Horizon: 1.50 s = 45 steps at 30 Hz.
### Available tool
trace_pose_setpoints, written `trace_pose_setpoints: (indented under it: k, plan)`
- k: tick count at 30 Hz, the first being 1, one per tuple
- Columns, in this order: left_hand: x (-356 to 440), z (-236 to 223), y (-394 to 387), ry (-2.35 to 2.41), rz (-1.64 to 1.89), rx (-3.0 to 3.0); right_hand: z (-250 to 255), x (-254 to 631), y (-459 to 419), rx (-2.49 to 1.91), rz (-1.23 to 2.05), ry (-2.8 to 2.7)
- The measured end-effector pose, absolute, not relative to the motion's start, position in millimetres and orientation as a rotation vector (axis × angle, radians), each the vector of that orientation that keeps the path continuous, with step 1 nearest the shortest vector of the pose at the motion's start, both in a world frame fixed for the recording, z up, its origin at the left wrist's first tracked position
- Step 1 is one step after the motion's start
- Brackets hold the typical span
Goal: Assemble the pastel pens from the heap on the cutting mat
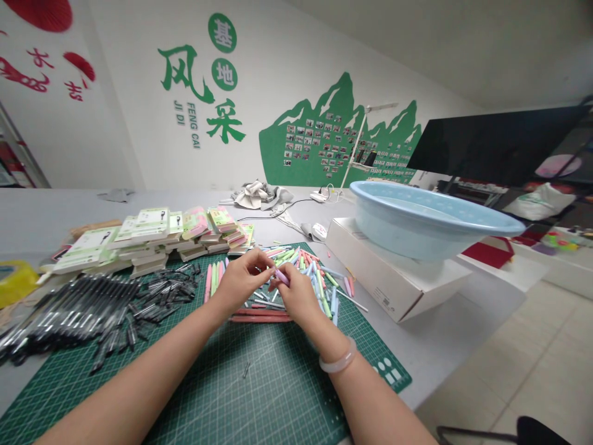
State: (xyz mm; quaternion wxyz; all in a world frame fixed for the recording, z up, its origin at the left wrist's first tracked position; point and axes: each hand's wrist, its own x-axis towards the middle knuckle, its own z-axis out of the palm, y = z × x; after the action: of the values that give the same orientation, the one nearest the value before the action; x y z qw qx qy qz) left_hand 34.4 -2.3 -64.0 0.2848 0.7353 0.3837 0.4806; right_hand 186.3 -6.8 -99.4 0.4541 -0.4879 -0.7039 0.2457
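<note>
My right hand, with a pale bracelet at the wrist, is closed around a short purple pen barrel. Just left of it, my left hand pinches its thumb and fingertips together close to the barrel's end; whatever sits between them is too small to make out. Beneath and behind both hands lies a heap of pastel pen parts in green, blue, pink and purple. Red pen barrels lie side by side in front of the heap. All of this rests on a green cutting mat.
Black pens lie in rows on the left, beside loose black caps. Small boxes are stacked behind them. At right, a blue basin stands on a white box. A small metallic piece lies nearer on the mat.
</note>
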Motion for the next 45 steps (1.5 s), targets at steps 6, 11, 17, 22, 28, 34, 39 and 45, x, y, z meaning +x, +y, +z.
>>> trace_pose_setpoints:
  k: [6, 11, 17, 22, 28, 34, 39, 45]
  plan:
    - [38.1, -70.3, -1.8, 0.944, 1.285, 1.824, -93.9, 189.0, -11.5, -1.310, 0.470, -1.818]
    - [39.3, -72.1, -2.0, 0.896, 1.290, 1.777, -85.2, 189.8, -17.5, -1.443, 0.388, -1.894]
    - [41.3, -74.7, -2.0, 0.864, 1.293, 1.729, -74.9, 188.3, -24.8, -1.677, 0.276, -1.986]
    - [42.3, -74.9, -2.4, 0.881, 1.290, 1.701, -75.3, 187.7, -24.5, -1.742, 0.190, -2.030]
    - [42.3, -77.0, -2.0, 0.897, 1.266, 1.683, -75.4, 187.9, -23.7, -1.778, 0.070, -2.059]
    - [42.1, -81.1, -0.2, 0.908, 1.244, 1.696, -75.8, 189.4, -23.9, -1.754, 0.052, -2.067]
    - [42.2, -80.9, -1.0, 0.883, 1.245, 1.663, -77.3, 190.5, -23.1, -1.713, 0.086, -2.052]
    - [42.3, -83.8, 1.4, 0.896, 1.230, 1.688, -76.4, 190.0, -23.0, -1.730, 0.088, -2.040]
